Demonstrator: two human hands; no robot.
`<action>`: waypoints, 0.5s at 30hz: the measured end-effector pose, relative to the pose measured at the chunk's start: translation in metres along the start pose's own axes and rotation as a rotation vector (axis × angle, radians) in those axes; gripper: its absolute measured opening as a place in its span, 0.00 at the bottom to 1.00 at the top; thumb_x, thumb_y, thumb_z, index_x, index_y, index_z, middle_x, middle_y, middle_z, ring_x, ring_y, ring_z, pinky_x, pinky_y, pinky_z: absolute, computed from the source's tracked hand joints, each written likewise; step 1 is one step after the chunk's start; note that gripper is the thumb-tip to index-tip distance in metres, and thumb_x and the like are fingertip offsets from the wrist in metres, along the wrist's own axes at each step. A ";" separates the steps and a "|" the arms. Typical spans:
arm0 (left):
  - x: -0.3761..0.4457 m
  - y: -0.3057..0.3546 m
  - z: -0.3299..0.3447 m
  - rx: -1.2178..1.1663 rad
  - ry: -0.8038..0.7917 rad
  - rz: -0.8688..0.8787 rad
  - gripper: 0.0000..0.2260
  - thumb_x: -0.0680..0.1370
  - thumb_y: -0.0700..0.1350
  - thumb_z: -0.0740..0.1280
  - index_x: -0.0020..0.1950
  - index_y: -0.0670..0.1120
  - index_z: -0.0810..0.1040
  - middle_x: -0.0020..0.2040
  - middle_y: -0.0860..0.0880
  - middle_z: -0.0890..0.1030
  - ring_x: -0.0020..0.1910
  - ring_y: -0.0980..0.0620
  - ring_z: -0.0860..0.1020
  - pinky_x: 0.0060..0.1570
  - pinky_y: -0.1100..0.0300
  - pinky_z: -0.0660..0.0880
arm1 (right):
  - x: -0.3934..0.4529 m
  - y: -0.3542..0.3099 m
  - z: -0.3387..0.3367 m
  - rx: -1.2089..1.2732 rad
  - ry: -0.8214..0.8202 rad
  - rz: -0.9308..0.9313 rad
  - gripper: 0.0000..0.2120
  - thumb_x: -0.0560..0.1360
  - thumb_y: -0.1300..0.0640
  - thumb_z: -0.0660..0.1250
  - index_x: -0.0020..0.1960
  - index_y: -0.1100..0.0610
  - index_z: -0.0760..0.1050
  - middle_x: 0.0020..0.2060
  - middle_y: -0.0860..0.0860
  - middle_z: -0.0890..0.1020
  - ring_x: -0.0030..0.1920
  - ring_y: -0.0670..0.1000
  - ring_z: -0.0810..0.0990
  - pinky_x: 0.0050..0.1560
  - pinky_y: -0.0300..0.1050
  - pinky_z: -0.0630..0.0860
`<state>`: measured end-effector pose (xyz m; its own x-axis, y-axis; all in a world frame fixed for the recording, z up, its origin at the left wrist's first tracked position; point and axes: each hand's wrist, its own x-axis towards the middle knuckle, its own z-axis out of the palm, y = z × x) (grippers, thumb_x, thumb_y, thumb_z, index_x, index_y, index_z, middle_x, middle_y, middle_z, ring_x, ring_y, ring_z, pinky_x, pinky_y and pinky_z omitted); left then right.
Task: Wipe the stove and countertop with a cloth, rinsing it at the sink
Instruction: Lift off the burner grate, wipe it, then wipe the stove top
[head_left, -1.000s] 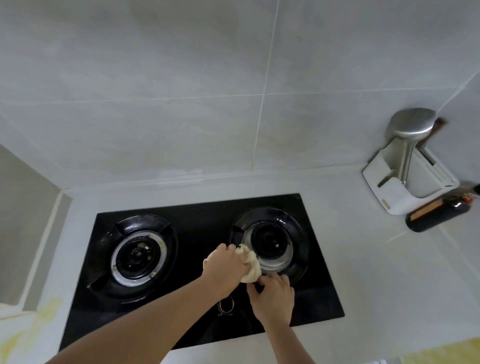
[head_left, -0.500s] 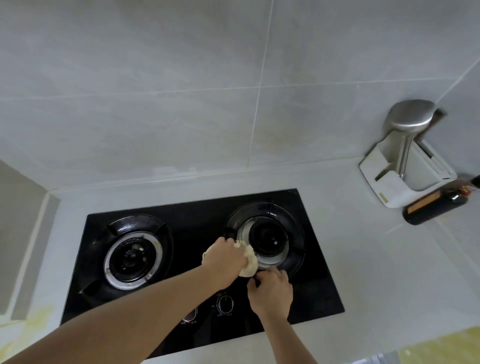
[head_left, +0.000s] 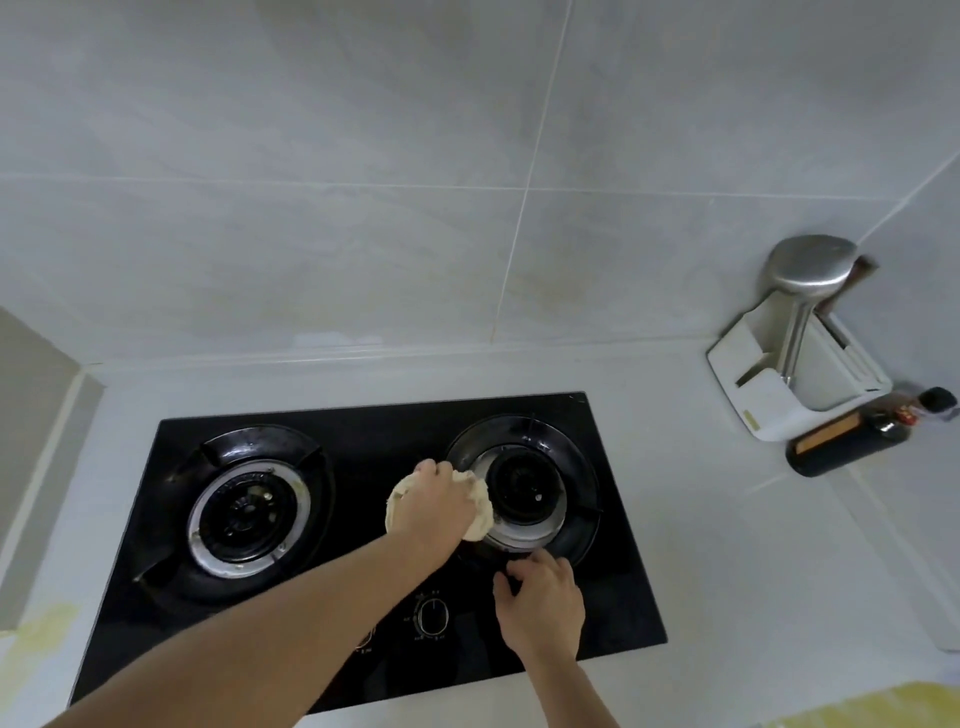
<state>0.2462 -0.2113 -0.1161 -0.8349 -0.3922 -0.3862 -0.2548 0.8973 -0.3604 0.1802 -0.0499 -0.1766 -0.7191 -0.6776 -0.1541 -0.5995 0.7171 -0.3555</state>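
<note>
A bunched pale cloth (head_left: 480, 512) is gripped in the left hand (head_left: 434, 506), fingers curled over it, and it is pressed against the near-left rim of the right burner (head_left: 524, 488) on the black stove (head_left: 363, 441). Just nearer than that hand, the right hand (head_left: 543, 605) is laid on the glass, its curled fingertips touching the front edge of the burner ring; whether anything is pinched cannot be told. A control knob (head_left: 432, 617) is seen just left of the right hand. The left burner (head_left: 248, 512) is seen well off to the left of the cloth hand.
</note>
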 end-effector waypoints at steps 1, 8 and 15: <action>0.000 0.005 -0.006 0.016 -0.016 0.002 0.17 0.79 0.42 0.66 0.68 0.43 0.75 0.63 0.41 0.75 0.60 0.40 0.74 0.60 0.45 0.72 | 0.001 0.001 0.000 -0.006 0.008 -0.005 0.07 0.76 0.45 0.70 0.48 0.45 0.85 0.48 0.41 0.80 0.52 0.46 0.75 0.47 0.43 0.77; -0.018 0.006 0.011 -0.423 -0.043 0.141 0.25 0.78 0.42 0.67 0.74 0.57 0.70 0.71 0.50 0.73 0.60 0.43 0.73 0.60 0.47 0.72 | 0.004 0.021 -0.002 -0.151 -0.021 -0.057 0.08 0.66 0.50 0.78 0.32 0.46 0.80 0.36 0.42 0.77 0.42 0.49 0.76 0.35 0.42 0.72; -0.033 -0.031 0.026 -0.933 0.086 0.035 0.29 0.79 0.45 0.62 0.77 0.67 0.65 0.76 0.68 0.67 0.66 0.55 0.73 0.66 0.54 0.72 | 0.040 0.088 -0.038 -0.340 0.119 -0.138 0.06 0.63 0.57 0.80 0.37 0.49 0.86 0.36 0.47 0.79 0.41 0.55 0.78 0.33 0.48 0.74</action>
<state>0.2941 -0.2317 -0.1138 -0.8734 -0.3788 -0.3060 -0.4857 0.7226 0.4919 0.0851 -0.0079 -0.1787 -0.6473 -0.7622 -0.0105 -0.7615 0.6472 -0.0364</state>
